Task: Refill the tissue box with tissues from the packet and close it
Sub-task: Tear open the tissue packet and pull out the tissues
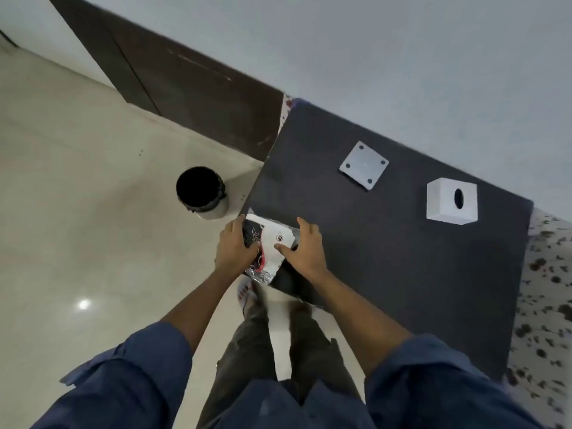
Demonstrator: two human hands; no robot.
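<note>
Head view, single frame, item list by distance from the grip. Held item: tissue packet [268,243], a crinkled plastic-wrapped pack in white, black and red, lying at the near-left corner of the dark table [387,258], its lower end overhanging the edge. Left hand [234,247] is closed over the packet's left side, fingers curled around the wrapper; right hand [305,247] presses on the right side, thumb on the white face and fingers arched over the far edge, so the pack sits clamped between the two. Whether the wrapper is torn open cannot be told. Well apart from the grip, up and to the right: a white tissue box [452,201], upside or side uncertain, its oval dispensing slot facing the camera and no tissue showing. Between grip and box, farther back: a flat grey square panel [364,165] with four corner holes, probably the box's removed base. Off the table, left of the grip: a black-lined bin [202,193] on the floor. Step in hand, by judgement: opening or steadying the packet. Next move likely calls for parting the wrapper, drawing the stack out whole, and carrying it across to the box.
</note>
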